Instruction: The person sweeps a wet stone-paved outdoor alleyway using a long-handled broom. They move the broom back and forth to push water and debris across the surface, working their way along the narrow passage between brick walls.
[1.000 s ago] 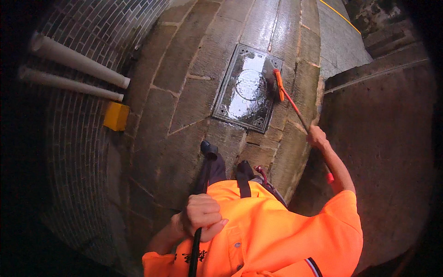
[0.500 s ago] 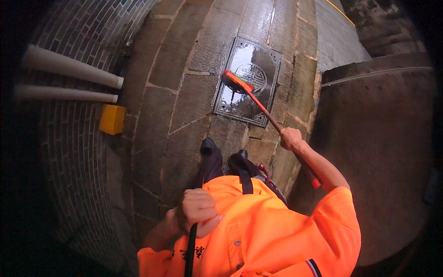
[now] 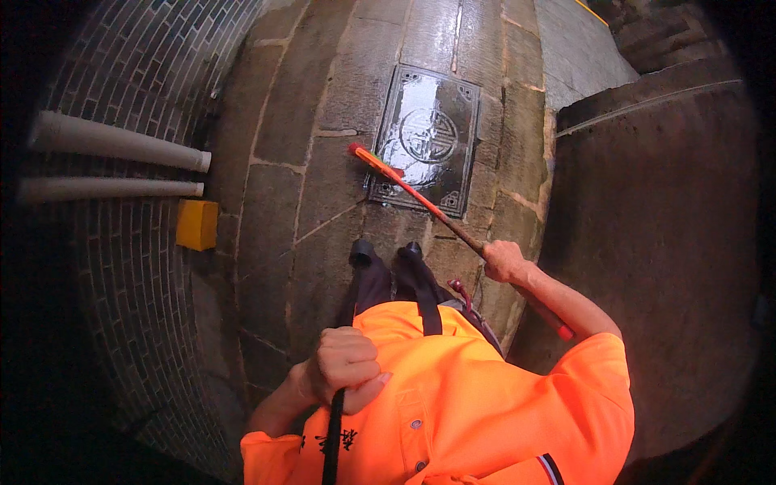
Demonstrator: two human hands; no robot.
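My right hand (image 3: 506, 261) is wrapped round the handle of a long red-orange brush (image 3: 422, 200). The brush's wide head (image 3: 377, 162) is over the left edge of a wet, dark manhole cover (image 3: 430, 136) with a round relief; its bristles are mostly hidden, and I cannot tell whether it touches the ground. The red handle end lies by my right forearm. My left hand (image 3: 349, 364) is in a fist at my waist, closed on a black pole (image 3: 333, 440) that runs down against my orange shirt. The pole's far part is hard to make out.
Wet stone paving (image 3: 271, 190) surrounds the cover, with my dark shoes (image 3: 361, 251) just short of it. On the left, a brick wall (image 3: 145, 89) carries two pale pipes (image 3: 121, 144) above a yellow block (image 3: 197, 225). A brown wall or ledge (image 3: 647, 242) rises on the right.
The brush head has moved left and slightly nearer, from the middle of the cover to its left edge. My right hand shifted a little nearer; my left hand stayed put.
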